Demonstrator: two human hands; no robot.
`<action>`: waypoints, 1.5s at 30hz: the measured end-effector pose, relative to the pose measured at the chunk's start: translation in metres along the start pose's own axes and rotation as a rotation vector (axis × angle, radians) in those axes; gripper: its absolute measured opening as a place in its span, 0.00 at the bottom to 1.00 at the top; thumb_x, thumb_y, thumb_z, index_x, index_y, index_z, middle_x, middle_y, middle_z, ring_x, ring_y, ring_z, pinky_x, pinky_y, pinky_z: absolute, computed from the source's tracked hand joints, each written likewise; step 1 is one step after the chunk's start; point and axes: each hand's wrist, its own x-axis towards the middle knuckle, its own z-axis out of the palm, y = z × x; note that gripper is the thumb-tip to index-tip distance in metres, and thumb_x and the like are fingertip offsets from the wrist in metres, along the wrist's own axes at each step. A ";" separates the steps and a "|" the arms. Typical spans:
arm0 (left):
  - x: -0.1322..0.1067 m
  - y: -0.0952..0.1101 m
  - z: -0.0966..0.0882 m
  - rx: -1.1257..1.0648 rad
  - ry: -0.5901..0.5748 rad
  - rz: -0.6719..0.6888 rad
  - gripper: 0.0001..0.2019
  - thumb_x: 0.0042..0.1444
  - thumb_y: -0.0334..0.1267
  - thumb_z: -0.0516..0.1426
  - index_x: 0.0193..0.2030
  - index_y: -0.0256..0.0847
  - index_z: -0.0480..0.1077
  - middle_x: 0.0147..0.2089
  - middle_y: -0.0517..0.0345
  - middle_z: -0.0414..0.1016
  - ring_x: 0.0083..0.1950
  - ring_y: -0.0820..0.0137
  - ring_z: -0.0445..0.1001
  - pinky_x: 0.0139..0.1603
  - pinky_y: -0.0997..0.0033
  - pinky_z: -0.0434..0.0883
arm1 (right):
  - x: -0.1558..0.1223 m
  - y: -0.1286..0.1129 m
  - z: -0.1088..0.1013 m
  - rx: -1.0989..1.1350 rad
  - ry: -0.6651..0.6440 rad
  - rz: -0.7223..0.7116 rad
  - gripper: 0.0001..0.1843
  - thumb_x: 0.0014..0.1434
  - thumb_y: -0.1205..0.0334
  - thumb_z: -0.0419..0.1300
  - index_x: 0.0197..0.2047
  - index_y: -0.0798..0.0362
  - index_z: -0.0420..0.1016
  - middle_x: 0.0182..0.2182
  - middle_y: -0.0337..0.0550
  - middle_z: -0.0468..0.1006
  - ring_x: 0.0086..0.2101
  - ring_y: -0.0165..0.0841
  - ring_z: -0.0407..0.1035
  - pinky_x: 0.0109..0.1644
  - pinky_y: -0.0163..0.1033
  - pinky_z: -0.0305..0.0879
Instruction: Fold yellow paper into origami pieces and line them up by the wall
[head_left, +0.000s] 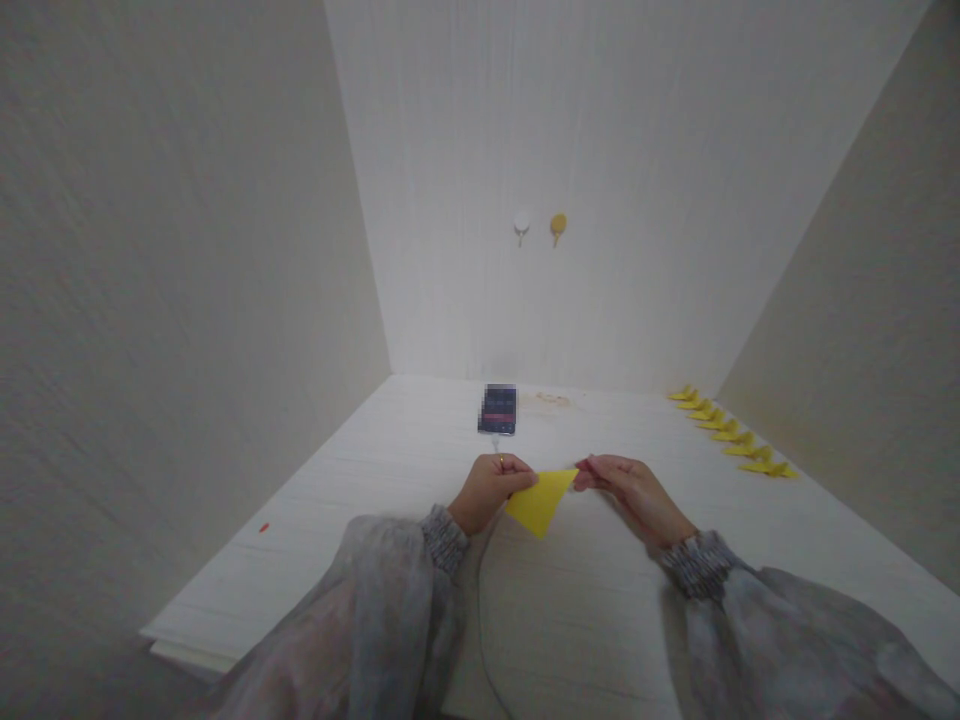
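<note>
A yellow sheet of paper (540,501), folded to a triangle with its point down, hangs just above the white table (390,470) between my two hands. My left hand (491,488) is closed on the paper's left upper corner; a ring shows on one finger. My right hand (626,492) pinches the right upper corner with its fingertips. Both wrists wear grey gathered sleeves.
A phone (498,409) lies on the table beyond my hands, with a cable running from it toward me. Several folded yellow paper pieces (731,431) line the right edge by the wall. Two hooks (540,226) are on the back wall. A small red speck (263,527) lies at the left.
</note>
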 end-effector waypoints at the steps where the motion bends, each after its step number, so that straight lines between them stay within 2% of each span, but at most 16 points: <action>1: 0.000 -0.001 0.000 0.006 -0.003 -0.005 0.08 0.37 0.36 0.60 0.23 0.33 0.69 0.20 0.61 0.69 0.21 0.79 0.63 0.22 0.78 0.58 | 0.000 0.003 0.007 0.000 0.002 -0.012 0.17 0.49 0.52 0.57 0.33 0.59 0.73 0.26 0.47 0.77 0.31 0.35 0.70 0.43 0.42 0.61; 4: 0.001 -0.003 0.001 0.017 -0.025 -0.030 0.09 0.37 0.38 0.60 0.23 0.33 0.68 0.20 0.61 0.69 0.21 0.78 0.64 0.22 0.78 0.58 | 0.001 0.011 0.026 0.000 -0.017 0.041 0.15 0.42 0.56 0.63 0.33 0.56 0.73 0.27 0.43 0.76 0.29 0.33 0.69 0.36 0.39 0.63; 6: 0.000 -0.004 0.002 0.029 -0.059 -0.040 0.10 0.37 0.39 0.60 0.23 0.33 0.68 0.20 0.60 0.69 0.21 0.78 0.64 0.22 0.78 0.58 | 0.001 0.015 0.033 0.004 -0.006 0.018 0.11 0.43 0.57 0.62 0.29 0.55 0.73 0.25 0.41 0.76 0.26 0.30 0.68 0.33 0.36 0.62; 10: -0.002 -0.002 0.007 -0.006 -0.108 -0.055 0.11 0.35 0.39 0.61 0.25 0.33 0.68 0.21 0.60 0.70 0.22 0.77 0.66 0.24 0.77 0.60 | 0.000 0.017 0.034 -0.035 0.005 0.005 0.08 0.43 0.58 0.61 0.25 0.55 0.73 0.23 0.40 0.75 0.24 0.29 0.67 0.30 0.35 0.61; 17: -0.005 0.003 0.013 -0.054 -0.106 -0.084 0.11 0.33 0.38 0.62 0.23 0.33 0.68 0.20 0.61 0.70 0.21 0.76 0.66 0.24 0.76 0.62 | -0.002 0.014 0.036 -0.197 0.030 0.017 0.10 0.42 0.57 0.61 0.24 0.55 0.75 0.20 0.40 0.75 0.22 0.29 0.65 0.26 0.33 0.58; 28: 0.002 -0.011 0.002 -0.031 -0.128 -0.027 0.08 0.37 0.37 0.60 0.24 0.33 0.69 0.22 0.58 0.71 0.23 0.75 0.68 0.26 0.75 0.63 | 0.000 0.005 0.024 -0.146 0.052 0.003 0.08 0.42 0.60 0.61 0.20 0.56 0.74 0.18 0.40 0.73 0.23 0.29 0.65 0.31 0.35 0.60; 32: 0.003 -0.012 -0.005 -0.020 -0.094 -0.016 0.08 0.38 0.37 0.60 0.24 0.34 0.69 0.22 0.59 0.71 0.23 0.76 0.67 0.26 0.76 0.62 | 0.000 0.000 0.013 -0.126 0.187 -0.045 0.09 0.42 0.60 0.61 0.16 0.55 0.72 0.18 0.39 0.73 0.25 0.30 0.66 0.36 0.36 0.60; 34: 0.003 -0.010 -0.007 -0.018 -0.070 -0.010 0.08 0.38 0.37 0.60 0.24 0.34 0.69 0.22 0.59 0.71 0.23 0.76 0.67 0.26 0.76 0.62 | 0.001 0.001 0.010 -0.072 0.240 -0.052 0.08 0.43 0.58 0.61 0.20 0.54 0.73 0.19 0.39 0.73 0.25 0.30 0.66 0.37 0.36 0.60; 37: 0.002 -0.007 -0.004 -0.013 -0.074 0.007 0.09 0.38 0.38 0.60 0.25 0.33 0.70 0.24 0.57 0.72 0.24 0.75 0.68 0.26 0.76 0.62 | 0.002 0.006 0.016 -0.028 0.118 -0.071 0.11 0.47 0.55 0.58 0.29 0.54 0.74 0.27 0.41 0.75 0.28 0.31 0.67 0.37 0.37 0.61; 39: 0.002 -0.005 0.000 -0.013 -0.075 0.020 0.10 0.38 0.39 0.60 0.25 0.33 0.70 0.24 0.57 0.72 0.24 0.75 0.68 0.26 0.76 0.62 | 0.001 0.009 0.026 -0.106 0.012 -0.075 0.12 0.46 0.54 0.59 0.30 0.54 0.73 0.26 0.41 0.75 0.28 0.31 0.67 0.34 0.37 0.62; 42: 0.004 -0.004 0.005 -0.018 -0.039 0.053 0.10 0.38 0.39 0.60 0.25 0.33 0.69 0.22 0.58 0.71 0.23 0.76 0.67 0.26 0.76 0.63 | -0.001 0.009 0.038 -0.273 -0.031 -0.153 0.11 0.48 0.55 0.57 0.28 0.55 0.72 0.24 0.40 0.73 0.26 0.31 0.66 0.31 0.36 0.62; 45: 0.007 -0.003 0.007 -0.055 0.045 0.112 0.11 0.40 0.40 0.59 0.27 0.34 0.69 0.24 0.58 0.71 0.26 0.75 0.68 0.30 0.75 0.65 | -0.004 0.003 0.037 -0.512 0.101 -0.410 0.10 0.51 0.59 0.55 0.23 0.54 0.70 0.24 0.41 0.72 0.28 0.31 0.65 0.33 0.37 0.61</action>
